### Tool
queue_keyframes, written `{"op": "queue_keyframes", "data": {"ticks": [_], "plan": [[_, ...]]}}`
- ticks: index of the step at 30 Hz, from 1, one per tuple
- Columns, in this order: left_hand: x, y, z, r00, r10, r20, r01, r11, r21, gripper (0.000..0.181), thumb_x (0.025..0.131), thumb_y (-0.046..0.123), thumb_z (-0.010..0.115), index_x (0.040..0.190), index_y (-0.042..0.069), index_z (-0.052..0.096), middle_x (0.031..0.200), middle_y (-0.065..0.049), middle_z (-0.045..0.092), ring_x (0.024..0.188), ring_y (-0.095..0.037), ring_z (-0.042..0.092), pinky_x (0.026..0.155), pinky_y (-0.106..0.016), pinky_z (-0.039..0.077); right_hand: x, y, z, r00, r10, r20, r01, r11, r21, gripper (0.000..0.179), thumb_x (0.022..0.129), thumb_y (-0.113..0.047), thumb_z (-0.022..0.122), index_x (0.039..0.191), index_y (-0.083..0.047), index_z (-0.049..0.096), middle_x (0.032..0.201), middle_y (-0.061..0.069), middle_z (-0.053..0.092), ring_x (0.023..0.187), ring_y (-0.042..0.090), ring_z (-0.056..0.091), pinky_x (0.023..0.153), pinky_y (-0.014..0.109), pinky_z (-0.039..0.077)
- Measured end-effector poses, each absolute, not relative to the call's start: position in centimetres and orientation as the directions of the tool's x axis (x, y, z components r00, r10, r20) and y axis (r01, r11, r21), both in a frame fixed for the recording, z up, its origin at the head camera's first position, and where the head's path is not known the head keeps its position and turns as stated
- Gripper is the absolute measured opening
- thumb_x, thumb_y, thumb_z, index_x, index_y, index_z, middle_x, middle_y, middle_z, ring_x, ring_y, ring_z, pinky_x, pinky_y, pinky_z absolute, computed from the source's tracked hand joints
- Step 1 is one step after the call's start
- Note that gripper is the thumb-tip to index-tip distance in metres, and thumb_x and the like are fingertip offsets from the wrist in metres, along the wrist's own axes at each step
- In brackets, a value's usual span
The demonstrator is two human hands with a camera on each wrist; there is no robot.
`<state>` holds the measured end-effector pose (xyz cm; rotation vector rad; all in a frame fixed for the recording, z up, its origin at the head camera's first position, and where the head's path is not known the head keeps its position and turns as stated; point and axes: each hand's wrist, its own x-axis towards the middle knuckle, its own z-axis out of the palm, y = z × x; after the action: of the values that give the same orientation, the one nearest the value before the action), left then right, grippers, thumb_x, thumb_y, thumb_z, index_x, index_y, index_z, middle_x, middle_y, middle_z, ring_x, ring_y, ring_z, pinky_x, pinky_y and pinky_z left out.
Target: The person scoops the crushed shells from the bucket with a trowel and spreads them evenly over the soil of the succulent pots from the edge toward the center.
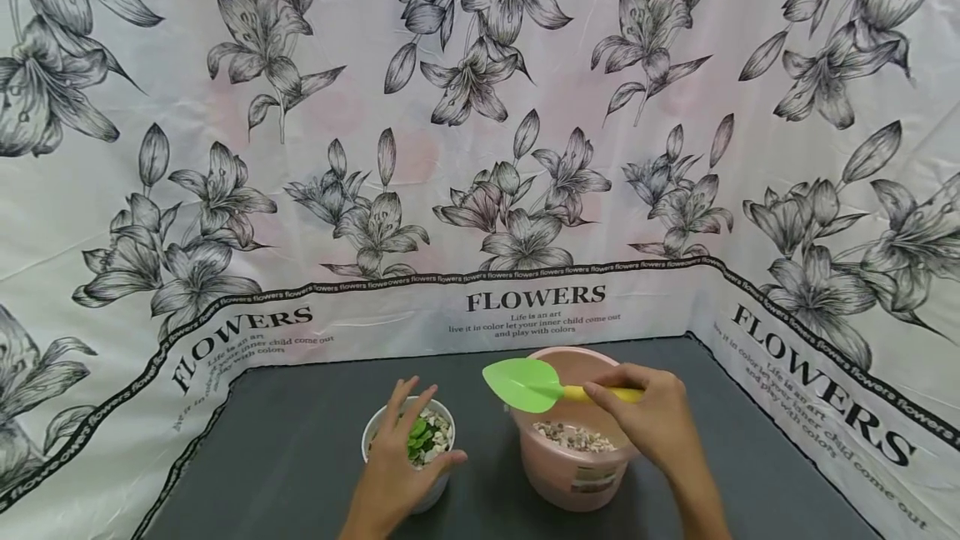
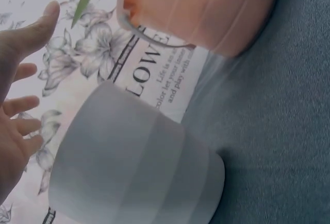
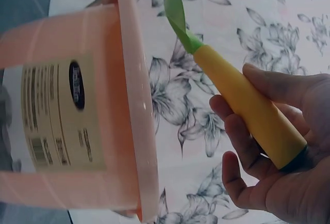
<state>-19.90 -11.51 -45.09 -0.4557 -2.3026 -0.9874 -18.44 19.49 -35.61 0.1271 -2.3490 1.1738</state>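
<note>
My right hand (image 1: 651,408) grips the yellow handle of a small trowel (image 1: 525,383) with a green, leaf-shaped blade. The trowel is above a pink bucket (image 1: 573,482), its blade pointing left past the rim. Small pale stones (image 1: 576,437) lie at the bottom of the bucket. Over the near side of a white pot (image 1: 370,423) hovers my left hand (image 1: 401,461), fingers spread. In the left wrist view that hand is apart from the pot (image 2: 129,157). Inside the pot, a green plant (image 1: 422,440) stands among pale stones, partly hidden by the hand.
A dark grey cloth (image 1: 277,440) covers the tabletop. White curtain (image 1: 375,315) with printed flowers and lettering rises behind and along both sides. The bucket stands right of the pot, a short gap between them. Its label (image 3: 62,116) faces the near side.
</note>
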Motion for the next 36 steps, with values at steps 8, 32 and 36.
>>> {"op": "queue_keyframes", "data": {"ticks": [8,32,36], "plan": [[-20.0,-10.2,-44.9,-0.758,0.13,0.639,0.548,0.66,0.515,0.082,0.079,0.042,0.09,0.15,0.019,0.057,0.16,-0.018,0.047,0.15,-0.051,0.041,0.104,-0.061,0.055,-17.8,21.1,-35.6,-0.876,0.176,0.449,-0.245,0.64,-0.728,0.011,0.086,-0.018,0.088,0.087,-0.008,0.083,0.091,0.009,0.081,0.072,-0.002,0.061,0.064,0.017,0.053],[-21.7,-4.9,-44.9,-0.799,0.261,0.541,0.581,0.568,0.583,0.082,0.089,0.046,0.082,0.154,0.008,0.051,0.16,-0.021,0.048,0.149,-0.046,0.046,0.114,-0.062,0.048,-19.6,21.1,-37.5,-0.785,-0.005,0.62,-0.172,0.962,-0.21,0.01,0.079,0.0,0.084,0.078,-0.007,0.076,0.073,0.009,0.07,0.068,0.026,0.053,0.063,0.049,0.047],[-22.2,-3.4,-45.1,-0.83,0.308,0.465,0.555,0.542,0.631,0.091,0.092,0.053,0.076,0.159,0.002,0.042,0.164,-0.025,0.041,0.152,-0.045,0.042,0.119,-0.062,0.043,-20.3,20.0,-38.7,-0.819,-0.018,0.573,-0.111,0.986,-0.128,0.02,0.08,0.008,0.078,0.071,-0.008,0.069,0.069,0.01,0.065,0.07,0.029,0.053,0.069,0.054,0.049]]}}
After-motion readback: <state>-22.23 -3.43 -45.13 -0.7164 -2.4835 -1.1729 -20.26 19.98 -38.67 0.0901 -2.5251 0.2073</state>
